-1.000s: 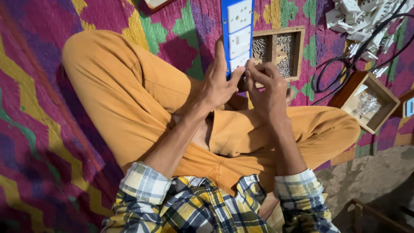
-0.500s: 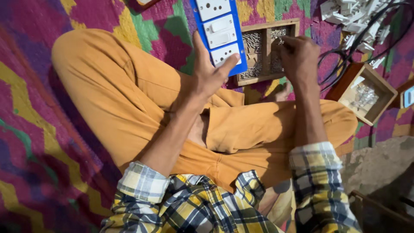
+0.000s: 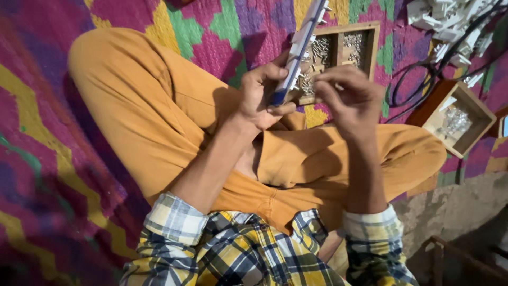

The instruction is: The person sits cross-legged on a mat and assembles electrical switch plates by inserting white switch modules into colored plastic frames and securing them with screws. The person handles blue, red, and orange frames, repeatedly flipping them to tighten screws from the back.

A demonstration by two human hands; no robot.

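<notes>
My left hand [image 3: 262, 95] grips the lower end of a long blue and white switch panel [image 3: 300, 50], now turned edge-on so its side faces me. My right hand [image 3: 349, 98] hovers just right of the panel, fingers pinched together as if on something tiny that I cannot make out. Both hands are above my crossed legs in orange trousers [image 3: 159, 116]. Behind them lies a divided wooden tray [image 3: 370, 32] filled with small metal screws.
A second wooden box [image 3: 468, 100] with small clear parts sits at the right. A black cable [image 3: 418, 87] loops between the boxes. White plastic parts [image 3: 444, 18] are piled top right. A bright patterned mat [image 3: 42, 159] covers the floor; bare ground lies lower right.
The panel has rotated from face-up to edge-on in my left hand. My right hand has come back from the screw tray toward the panel with pinched fingers.
</notes>
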